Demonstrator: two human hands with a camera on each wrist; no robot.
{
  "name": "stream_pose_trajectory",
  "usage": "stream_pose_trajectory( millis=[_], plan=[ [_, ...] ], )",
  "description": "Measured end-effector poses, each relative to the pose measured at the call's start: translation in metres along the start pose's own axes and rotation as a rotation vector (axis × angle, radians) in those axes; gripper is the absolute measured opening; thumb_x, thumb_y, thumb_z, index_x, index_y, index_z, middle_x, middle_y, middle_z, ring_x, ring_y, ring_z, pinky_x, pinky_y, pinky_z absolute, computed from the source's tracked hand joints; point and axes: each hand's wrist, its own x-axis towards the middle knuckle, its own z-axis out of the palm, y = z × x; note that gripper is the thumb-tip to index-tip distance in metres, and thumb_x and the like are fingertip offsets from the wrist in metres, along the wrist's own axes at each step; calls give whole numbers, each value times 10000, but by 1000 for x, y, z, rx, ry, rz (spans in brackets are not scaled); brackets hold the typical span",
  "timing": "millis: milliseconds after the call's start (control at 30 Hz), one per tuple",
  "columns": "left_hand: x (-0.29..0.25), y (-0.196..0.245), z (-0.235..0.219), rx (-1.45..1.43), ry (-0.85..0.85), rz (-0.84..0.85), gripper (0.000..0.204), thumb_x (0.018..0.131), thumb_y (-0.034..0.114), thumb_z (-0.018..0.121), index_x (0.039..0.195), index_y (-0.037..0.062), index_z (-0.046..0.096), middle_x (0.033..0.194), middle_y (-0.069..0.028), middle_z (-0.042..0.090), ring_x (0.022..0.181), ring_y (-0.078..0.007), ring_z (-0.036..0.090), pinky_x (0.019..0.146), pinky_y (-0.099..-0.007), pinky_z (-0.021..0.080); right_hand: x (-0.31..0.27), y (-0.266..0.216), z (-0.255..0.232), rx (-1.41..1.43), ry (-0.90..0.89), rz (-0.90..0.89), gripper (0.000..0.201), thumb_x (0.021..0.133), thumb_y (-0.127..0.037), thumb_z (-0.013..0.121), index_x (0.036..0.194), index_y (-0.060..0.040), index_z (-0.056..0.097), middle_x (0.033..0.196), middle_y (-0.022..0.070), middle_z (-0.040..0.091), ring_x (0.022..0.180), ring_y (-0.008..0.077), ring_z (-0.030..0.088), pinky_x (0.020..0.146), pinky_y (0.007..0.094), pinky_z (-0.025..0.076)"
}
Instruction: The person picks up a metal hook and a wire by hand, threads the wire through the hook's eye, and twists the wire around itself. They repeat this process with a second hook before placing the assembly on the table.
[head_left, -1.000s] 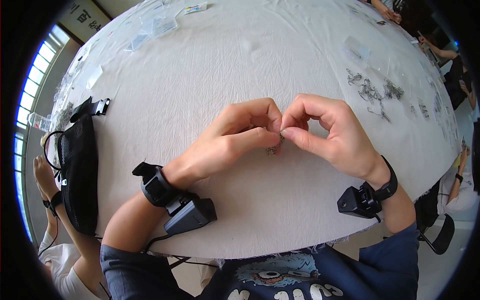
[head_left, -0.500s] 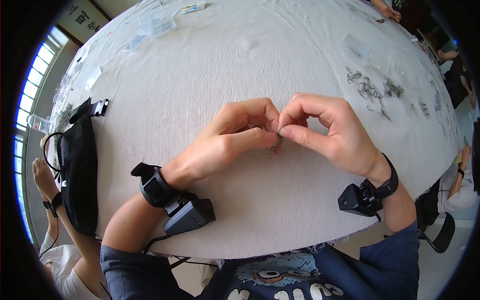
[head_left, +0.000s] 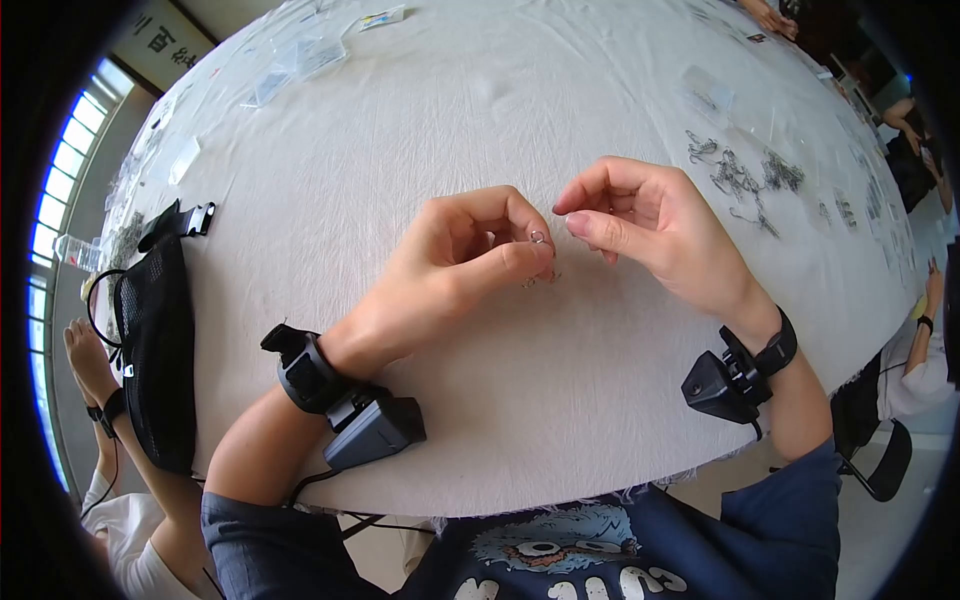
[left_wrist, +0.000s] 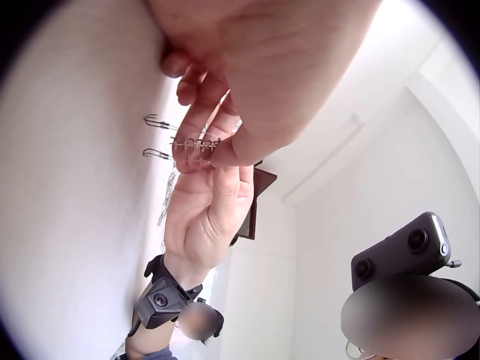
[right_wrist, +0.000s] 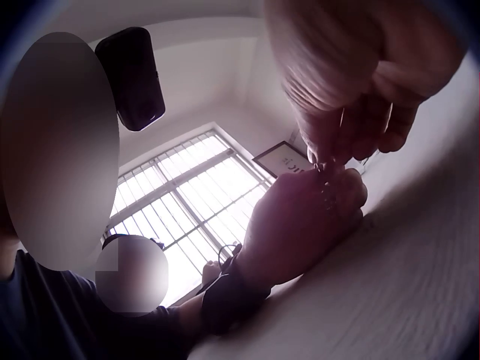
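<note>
My left hand (head_left: 455, 250) pinches a small metal ring (head_left: 537, 237) between thumb and forefinger, with bits of metal showing below the fingertips. In the left wrist view, a row of small metal links (left_wrist: 196, 143) lies at the fingers of my left hand (left_wrist: 259, 71), and hooks (left_wrist: 156, 153) stick out beside them. My right hand (head_left: 665, 235) is just to the right, its thumb and bent forefinger slightly parted, with nothing visible between them. The right wrist view shows my right hand (right_wrist: 352, 67) above my left hand (right_wrist: 296, 225); the fingertips overlap there.
A tangle of metal chains and hooks (head_left: 738, 178) lies at the right on the white cloth (head_left: 420, 110). Clear plastic boxes (head_left: 310, 55) are at the far left. A black mesh bag (head_left: 160, 350) lies along the left edge. Other people sit around the table.
My right fingertips have parted from the left ones and moved up slightly. My left hand has shifted a little up and left, so a ring now shows at its fingertips.
</note>
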Motion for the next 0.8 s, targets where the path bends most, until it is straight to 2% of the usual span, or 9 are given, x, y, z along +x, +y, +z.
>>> stream_pose_trajectory(
  millis=[33,133,333,433,533,800],
  plan=[
    [0,0,0,-1,24,5,91,847,99,548,895,26,572,827,-44,605,821,-119,567,800,-266,437,0,-3,-3,18,-42,87,172,870,-81,570,995,32,601,836,46,614,698,82,563,643,222,463],
    [1,-2,-1,-13,57,21,84,850,106,540,883,35,569,821,-45,603,818,-121,566,806,-270,431,3,3,-11,71,-197,242,208,859,-64,563,1025,58,594,833,67,613,646,82,566,559,203,465],
    [1,-4,-2,-90,51,60,80,851,107,534,881,41,568,819,-48,606,817,-122,566,801,-270,431,2,-5,-7,72,-244,340,279,816,-51,606,1056,89,578,778,93,622,519,73,539,390,194,428],
    [1,-4,-2,-89,51,58,80,851,108,536,881,41,568,818,-49,610,817,-121,568,797,-270,432,3,-4,-4,77,-283,342,233,822,-9,586,1042,69,578,758,93,633,477,62,542,366,161,421],
    [1,-2,-1,-93,52,45,79,848,108,542,878,41,570,817,-49,613,814,-120,570,793,-269,434,2,-3,-1,106,-270,333,237,800,-46,632,1003,70,596,769,88,627,480,61,517,345,182,383],
    [0,-3,-1,-106,64,45,74,834,105,555,868,42,574,820,-49,618,808,-119,567,791,-267,431,2,-1,5,171,-238,312,156,814,-76,639,917,40,617,755,58,625,474,44,451,433,178,361]
  ],
)
